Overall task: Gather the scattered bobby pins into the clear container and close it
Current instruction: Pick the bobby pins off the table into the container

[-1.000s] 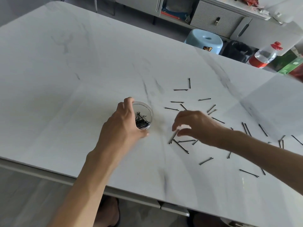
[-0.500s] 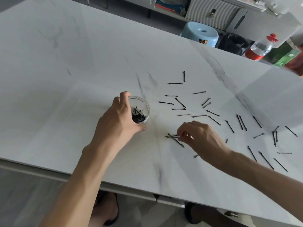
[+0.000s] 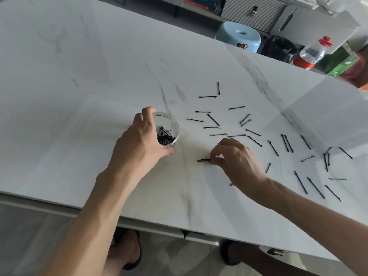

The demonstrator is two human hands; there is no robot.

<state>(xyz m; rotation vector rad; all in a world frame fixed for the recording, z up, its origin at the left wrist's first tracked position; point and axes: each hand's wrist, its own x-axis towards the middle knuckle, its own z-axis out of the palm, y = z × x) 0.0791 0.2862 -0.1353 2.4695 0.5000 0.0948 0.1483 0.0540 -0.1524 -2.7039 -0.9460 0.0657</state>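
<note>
A small round clear container (image 3: pixel 173 124) stands open on the white marble table (image 3: pixel 79 96), with several black bobby pins lying in its bottom. My left hand (image 3: pixel 139 144) wraps around its near and left side, thumb and forefinger on the wall. To its right, my right hand (image 3: pixel 237 158) pinches a small bunch of bobby pins (image 3: pixel 203 160) by one end, their free ends pointing left just above the tabletop. Many more loose bobby pins (image 3: pixel 214 120) lie scattered across the table to the right. No lid is visible.
The table's near edge (image 3: pixel 139 220) runs below my forearms, my feet showing under it. Beyond the far edge stand a light blue stool (image 3: pixel 239 37), a black bag (image 3: pixel 278 47), a bottle with a red cap (image 3: pixel 312 52) and grey cabinets (image 3: pixel 256 10).
My right hand has swept the nearby pins together and now pinches them as a bunch a little closer to me. My left hand has kept hold of the container.
</note>
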